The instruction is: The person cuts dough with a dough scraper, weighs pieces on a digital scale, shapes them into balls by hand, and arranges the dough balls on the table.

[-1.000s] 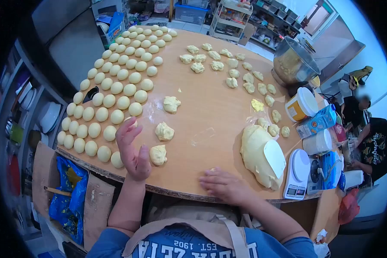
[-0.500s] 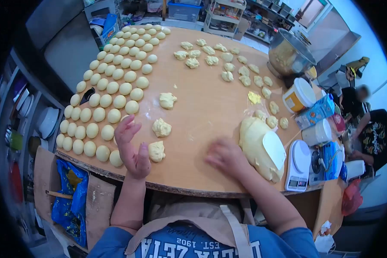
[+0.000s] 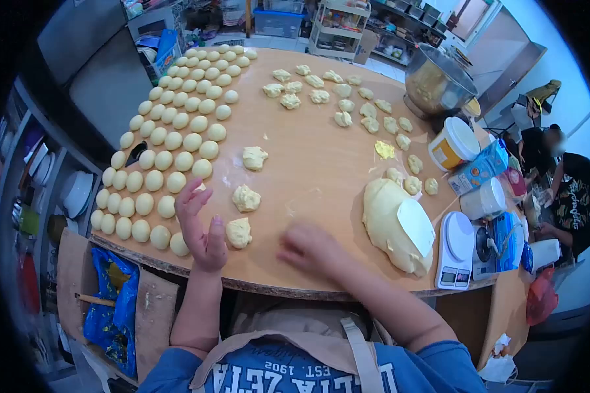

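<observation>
My left hand (image 3: 203, 226) is held up above the table's near edge, fingers apart and bent, holding nothing. It is between the rows of smooth dough balls (image 3: 163, 159) and a rough dough piece (image 3: 238, 232). Two more rough pieces (image 3: 246, 198) lie in a line behind that one. My right hand (image 3: 307, 249) is low over the middle of the tabletop, smeared by motion; whether its fingers hold anything cannot be made out. To its right sits a large dough mass (image 3: 387, 219) with a white dough scraper (image 3: 415, 226) lying on it.
Several dough pieces (image 3: 319, 96) lie at the back. A metal mixing bowl (image 3: 439, 82), a white tub (image 3: 453, 144) and a kitchen scale (image 3: 455, 252) line the right side. A blue plastic bag (image 3: 108, 314) is below the left edge. Another person (image 3: 567, 203) stands far right.
My right hand has moved left, away from the large dough mass toward the rough pieces. My left hand has hardly moved. The camera view has shifted slightly.
</observation>
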The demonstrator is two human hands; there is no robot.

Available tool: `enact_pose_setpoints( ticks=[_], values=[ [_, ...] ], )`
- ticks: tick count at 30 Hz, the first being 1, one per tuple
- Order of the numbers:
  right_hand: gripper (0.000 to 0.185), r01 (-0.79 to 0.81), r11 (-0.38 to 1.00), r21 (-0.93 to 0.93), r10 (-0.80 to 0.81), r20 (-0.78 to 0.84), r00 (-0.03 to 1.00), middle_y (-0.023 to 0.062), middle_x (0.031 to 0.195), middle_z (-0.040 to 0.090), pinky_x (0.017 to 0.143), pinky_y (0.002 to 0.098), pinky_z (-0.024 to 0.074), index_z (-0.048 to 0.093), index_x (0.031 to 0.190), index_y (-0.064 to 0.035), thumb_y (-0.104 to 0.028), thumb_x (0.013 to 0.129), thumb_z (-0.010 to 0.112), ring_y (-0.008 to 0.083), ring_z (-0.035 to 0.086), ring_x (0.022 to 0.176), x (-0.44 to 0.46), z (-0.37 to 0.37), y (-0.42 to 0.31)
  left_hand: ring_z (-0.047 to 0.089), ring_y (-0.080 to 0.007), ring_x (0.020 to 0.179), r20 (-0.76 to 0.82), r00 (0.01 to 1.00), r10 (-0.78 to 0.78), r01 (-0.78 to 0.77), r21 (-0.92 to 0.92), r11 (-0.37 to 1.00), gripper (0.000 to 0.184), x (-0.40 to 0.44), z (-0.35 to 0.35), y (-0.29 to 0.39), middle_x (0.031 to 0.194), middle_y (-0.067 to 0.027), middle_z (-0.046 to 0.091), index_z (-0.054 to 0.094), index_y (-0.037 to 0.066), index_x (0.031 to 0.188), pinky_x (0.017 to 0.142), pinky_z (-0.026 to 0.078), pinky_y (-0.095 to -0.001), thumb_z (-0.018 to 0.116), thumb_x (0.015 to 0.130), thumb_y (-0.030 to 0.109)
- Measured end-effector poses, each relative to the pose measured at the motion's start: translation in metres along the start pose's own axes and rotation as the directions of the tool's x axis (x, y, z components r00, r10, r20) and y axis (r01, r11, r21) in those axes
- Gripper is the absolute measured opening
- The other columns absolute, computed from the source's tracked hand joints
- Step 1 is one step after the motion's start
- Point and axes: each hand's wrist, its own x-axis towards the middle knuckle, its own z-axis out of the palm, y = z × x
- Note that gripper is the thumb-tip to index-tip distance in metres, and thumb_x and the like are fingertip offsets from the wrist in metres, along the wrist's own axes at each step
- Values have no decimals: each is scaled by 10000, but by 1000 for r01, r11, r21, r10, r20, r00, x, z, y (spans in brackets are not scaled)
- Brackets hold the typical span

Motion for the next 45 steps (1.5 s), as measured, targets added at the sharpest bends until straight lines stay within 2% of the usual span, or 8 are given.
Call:
enact_pose_setpoints(
  ticks=[6,13,22,25,31,37,40,45],
  values=[
    [219,-48,987,-153,39,-59,997,124,765,545,644,416,458,564,791,-50,-201,794,722,325,546,725,-12,-19,27,429,-271,1172,57,998,32,-34,36,999,402,-2,0,-3,1322,-202,443,509,-1,1199,939,365,-387,496,851,200],
    [218,-21,999,47,21,13,1000,127,788,565,662,408,462,567,806,-49,-199,791,724,320,554,755,-29,-8,6,437,-308,1189,26,1000,-12,11,19,1000,374,0,-1,0,1299,-218,474,538,-7,1165,993,351,-422,501,855,199],
    [231,-23,1000,7,23,-13,1000,125,790,563,677,396,464,575,812,-48,-195,771,748,303,560,761,-23,-5,-2,444,-308,1168,34,999,-6,5,26,1000,368,0,-2,-1,1295,-218,476,547,2,1162,978,359,-416,511,855,200],
    [239,-106,981,-160,103,-27,994,125,785,558,668,400,462,566,804,-43,-187,763,753,309,560,760,-26,-23,19,442,-304,1168,50,999,3,-5,33,999,368,1,0,1,1297,-215,476,546,3,1165,978,358,-418,506,858,203],
    [235,-58,998,-6,58,-15,998,117,791,559,676,396,469,566,814,-42,-188,768,744,318,559,770,-10,-3,-5,438,-236,1088,85,996,31,-37,61,997,395,1,-2,-5,1336,-184,431,518,9,1193,906,376,-370,500,846,197],
    [244,-165,976,-143,156,-72,985,119,849,601,714,389,488,595,845,-41,-178,745,769,304,588,809,-5,-21,18,435,-237,1086,109,993,33,-41,78,996,389,1,1,-3,1341,-180,432,526,19,1192,904,377,-367,505,854,212],
    [251,-115,992,-46,118,52,992,118,838,594,709,390,485,594,848,-40,-180,740,771,304,585,807,0,-6,1,434,-239,1087,104,994,19,-26,66,998,392,0,0,-5,1338,-180,435,525,26,1197,909,378,-373,510,853,214],
    [260,-58,994,-94,51,-75,996,125,790,557,689,387,470,572,833,-38,-203,752,756,318,562,776,-23,-20,18,436,-259,1110,95,995,11,-17,65,998,388,2,1,0,1325,-187,446,530,24,1192,936,368,-390,515,853,214]
  ],
)
